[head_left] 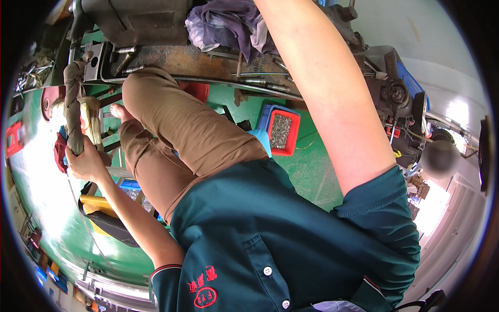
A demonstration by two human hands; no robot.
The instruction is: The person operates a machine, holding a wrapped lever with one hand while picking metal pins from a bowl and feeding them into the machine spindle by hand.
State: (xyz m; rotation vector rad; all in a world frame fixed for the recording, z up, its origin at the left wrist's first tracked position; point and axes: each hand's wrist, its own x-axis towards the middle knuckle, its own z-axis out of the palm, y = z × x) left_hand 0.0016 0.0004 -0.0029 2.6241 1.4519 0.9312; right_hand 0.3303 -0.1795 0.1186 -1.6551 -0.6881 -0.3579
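Note:
My left hand [86, 162] is closed round the lower end of a long lever [73, 106] wrapped in twisted grey-brown cloth. The lever rises from that hand to the machine at the upper left. My right forearm [325, 73] stretches up past the top edge, so my right hand is out of view. Near that arm lies a crumpled purple-grey rag [223, 28] on the machine, above a brown metal ledge [182, 61]. Metal rods and round steel tool pieces [267, 85] rest along the ledge.
A red bin [281, 134] of small metal parts sits against a blue bin [265, 117] on the green floor. A yellow-and-black container [106, 210] stands at the lower left, beyond it a red stool [14, 139]. Dark machinery [397, 99] is at the right. My bent legs are under the ledge.

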